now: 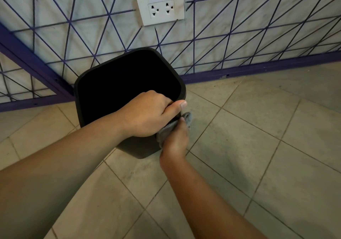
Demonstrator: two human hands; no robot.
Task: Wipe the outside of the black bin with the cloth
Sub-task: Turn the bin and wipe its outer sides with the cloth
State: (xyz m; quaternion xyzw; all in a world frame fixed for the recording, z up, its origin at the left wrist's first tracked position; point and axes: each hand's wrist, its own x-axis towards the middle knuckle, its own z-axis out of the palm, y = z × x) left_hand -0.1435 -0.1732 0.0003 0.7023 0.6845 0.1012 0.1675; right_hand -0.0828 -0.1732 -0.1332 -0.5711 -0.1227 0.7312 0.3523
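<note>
My left hand [147, 114] grips the black bin [88, 91] rim; just below, my right hand [175, 139] clutches the cloth [167, 129] against its outer wall.

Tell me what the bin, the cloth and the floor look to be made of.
Black bin: probably plastic, matte, with a smooth moulded rim and rounded corners. Cloth: soft grey fabric, perhaps microfibre, since it bunches and folds in the right hand. Floor: beige tiles, likely ceramic, dull and scuffed, with dark grout lines.

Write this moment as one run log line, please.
step: wiping | left hand: grips black bin rim | right hand: holds cloth against bin's outer side | bin: on floor
</note>
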